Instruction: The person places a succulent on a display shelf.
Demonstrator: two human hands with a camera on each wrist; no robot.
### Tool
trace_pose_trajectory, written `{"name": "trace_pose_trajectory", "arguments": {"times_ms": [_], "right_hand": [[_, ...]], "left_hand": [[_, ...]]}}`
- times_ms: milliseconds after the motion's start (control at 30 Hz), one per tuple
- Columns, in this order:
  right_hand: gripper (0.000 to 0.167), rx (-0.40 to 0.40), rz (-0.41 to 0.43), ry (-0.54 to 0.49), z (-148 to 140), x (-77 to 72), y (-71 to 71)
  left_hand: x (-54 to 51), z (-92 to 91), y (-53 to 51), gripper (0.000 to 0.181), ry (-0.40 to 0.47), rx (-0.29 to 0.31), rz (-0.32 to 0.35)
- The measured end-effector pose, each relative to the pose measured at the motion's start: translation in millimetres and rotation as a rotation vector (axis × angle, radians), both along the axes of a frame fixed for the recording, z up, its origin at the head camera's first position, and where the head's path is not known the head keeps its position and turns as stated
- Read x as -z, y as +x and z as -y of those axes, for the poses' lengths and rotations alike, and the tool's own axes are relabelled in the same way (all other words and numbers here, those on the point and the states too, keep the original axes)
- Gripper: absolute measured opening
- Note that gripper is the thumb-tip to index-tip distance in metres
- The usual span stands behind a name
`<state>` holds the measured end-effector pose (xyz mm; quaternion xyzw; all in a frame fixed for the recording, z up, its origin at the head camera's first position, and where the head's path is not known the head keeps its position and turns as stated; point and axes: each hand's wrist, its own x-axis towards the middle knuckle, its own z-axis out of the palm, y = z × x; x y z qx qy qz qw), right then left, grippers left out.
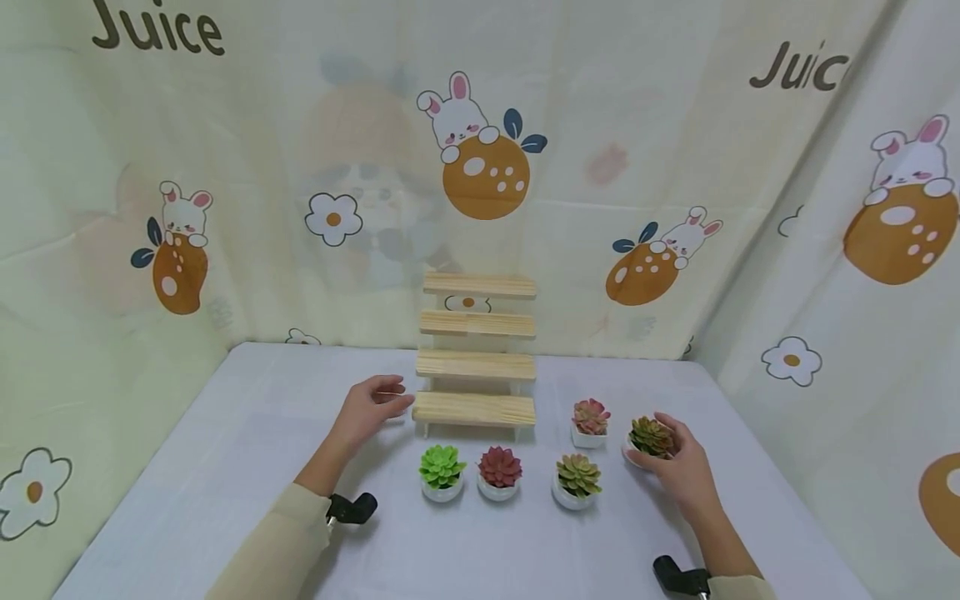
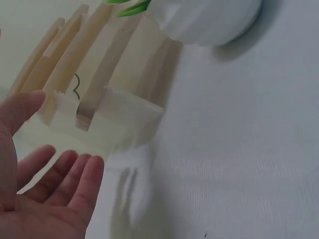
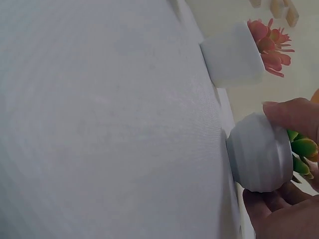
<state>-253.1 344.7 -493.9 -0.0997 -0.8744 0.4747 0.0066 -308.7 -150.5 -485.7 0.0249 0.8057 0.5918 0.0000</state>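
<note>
Apparently sparing its leaves [image 3: 304, 147], the right hand [image 1: 684, 472] pinches a green-and-orange succulent [image 1: 649, 437] by its round white pot [image 3: 261, 152], right of the four-step pale wooden stand [image 1: 474, 364]; the empty left hand [image 1: 369, 408], fingers relaxed, hovers just leftward.

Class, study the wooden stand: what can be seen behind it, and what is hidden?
Through the gaps in the wooden stand, the printed cloth shows behind it, with part of a flower print below the top step. Whatever lies directly behind the steps is covered.
</note>
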Motion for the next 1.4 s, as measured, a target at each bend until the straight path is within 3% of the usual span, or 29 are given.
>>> {"name": "trace_pose_trajectory", "arguments": {"times_ms": [167, 433, 700, 1100, 1400], "right_hand": [[0.101, 0.018, 0.010, -0.014, -1, -0.2, 1.5], [0.098, 0.006, 0.049, 0.029, -4, 4.5, 1.4], [0.096, 0.027, 0.061, -0.005, -4, 4.4, 2.5], [0.102, 0.057, 0.071, -0.021, -2, 2.9, 2.7], [0.099, 0.063, 0.031, -0.053, 6, -4.8, 6.9]], "left_hand": [[2.6, -6.5, -3.6, 0.058, 0.149, 0.067, 0.063], [15.1, -10.6, -12.9, 0.056, 0.262, 0.107, 0.120], [16.9, -15.9, -15.3, 0.054, 0.335, 0.137, 0.191], [18.2, -15.9, -17.1, 0.049, 0.281, 0.135, 0.194], [16.6, -15.4, -16.3, 0.042, 0.273, 0.139, 0.192]]}}
